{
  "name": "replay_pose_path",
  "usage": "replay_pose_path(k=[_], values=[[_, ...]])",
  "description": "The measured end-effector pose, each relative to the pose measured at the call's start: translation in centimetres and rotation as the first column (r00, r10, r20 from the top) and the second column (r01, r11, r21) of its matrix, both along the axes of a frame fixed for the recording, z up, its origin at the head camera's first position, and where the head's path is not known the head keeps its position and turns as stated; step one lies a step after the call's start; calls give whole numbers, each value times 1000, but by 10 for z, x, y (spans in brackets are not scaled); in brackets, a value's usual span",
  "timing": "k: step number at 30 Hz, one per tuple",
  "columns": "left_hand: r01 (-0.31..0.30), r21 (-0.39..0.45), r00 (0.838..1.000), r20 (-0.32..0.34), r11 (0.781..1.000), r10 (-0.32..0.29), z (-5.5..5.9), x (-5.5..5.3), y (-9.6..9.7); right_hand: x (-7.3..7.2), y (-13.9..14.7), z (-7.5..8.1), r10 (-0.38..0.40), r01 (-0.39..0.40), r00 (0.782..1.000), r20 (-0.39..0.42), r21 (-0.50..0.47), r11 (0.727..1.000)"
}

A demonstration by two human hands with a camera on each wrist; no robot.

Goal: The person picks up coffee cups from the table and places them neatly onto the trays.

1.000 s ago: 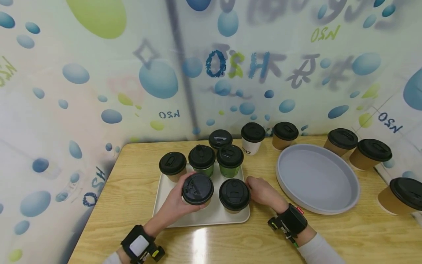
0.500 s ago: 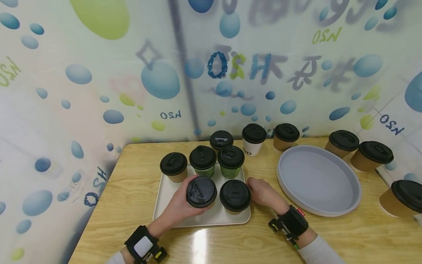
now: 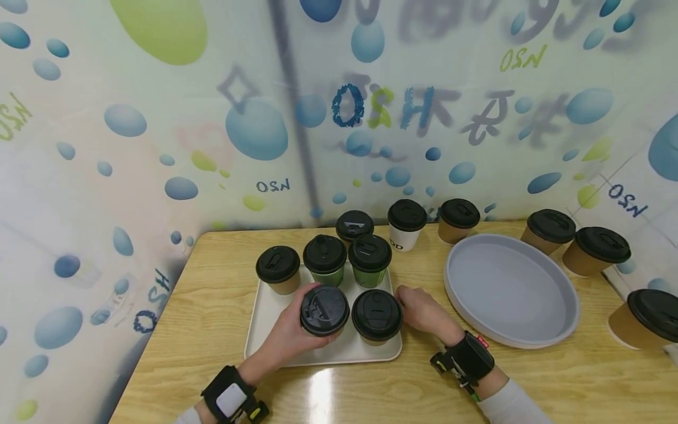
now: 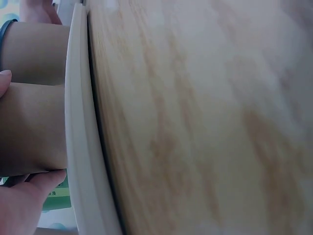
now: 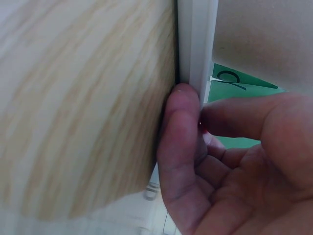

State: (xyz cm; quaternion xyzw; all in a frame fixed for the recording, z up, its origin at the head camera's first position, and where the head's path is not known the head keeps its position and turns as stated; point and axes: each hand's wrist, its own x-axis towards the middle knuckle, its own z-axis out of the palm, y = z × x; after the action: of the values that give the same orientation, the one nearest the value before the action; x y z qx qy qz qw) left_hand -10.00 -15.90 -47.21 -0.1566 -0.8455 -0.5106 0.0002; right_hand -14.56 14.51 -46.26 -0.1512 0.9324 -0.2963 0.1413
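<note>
My left hand (image 3: 286, 333) grips a brown paper coffee cup (image 4: 32, 129) by its sides, its black lid (image 3: 325, 310) facing up. That cup is over the front middle of a white tray (image 3: 266, 311), close to another lidded brown cup (image 3: 377, 316) on its right. At the tray's right edge, my right hand (image 3: 424, 309) pinches the rim (image 5: 194, 44) between thumb and a finger tucked under it. Behind, two green cups (image 3: 325, 259) and a brown cup (image 3: 278, 269) with black lids stand on the tray. The cups' bases are mostly hidden in the head view.
A round grey-blue tray (image 3: 511, 294) lies to the right. Around it stand several lidded brown cups (image 3: 595, 252). A white cup (image 3: 406, 225) and another black-lidded cup (image 3: 354, 226) are behind the white tray, near the patterned wall (image 3: 212, 118). Everything rests on a wooden table (image 3: 201, 277).
My left hand has shifted the held cup slightly right and toward me, nearer the neighbouring brown cup, then barely moved. The right hand stays at the tray rim.
</note>
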Motion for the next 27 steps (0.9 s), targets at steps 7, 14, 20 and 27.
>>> replay_pose_path(k=[7,14,20,27], values=[[-4,-17,1000,15,1000,4,0,2,0,-1,0,-1,-10,10,1000,13,12,1000],[27,17,990,142,999,-29,6,12,-8,0,1,-2,6,-7,1000,-22,-11,1000],[100,58,990,96,993,-105,7,26,-31,1,1,-2,6,-7,999,-40,-15,1000],[-76,47,984,-157,996,83,16,26,-58,2,-1,-3,-13,13,998,-54,2,1000]])
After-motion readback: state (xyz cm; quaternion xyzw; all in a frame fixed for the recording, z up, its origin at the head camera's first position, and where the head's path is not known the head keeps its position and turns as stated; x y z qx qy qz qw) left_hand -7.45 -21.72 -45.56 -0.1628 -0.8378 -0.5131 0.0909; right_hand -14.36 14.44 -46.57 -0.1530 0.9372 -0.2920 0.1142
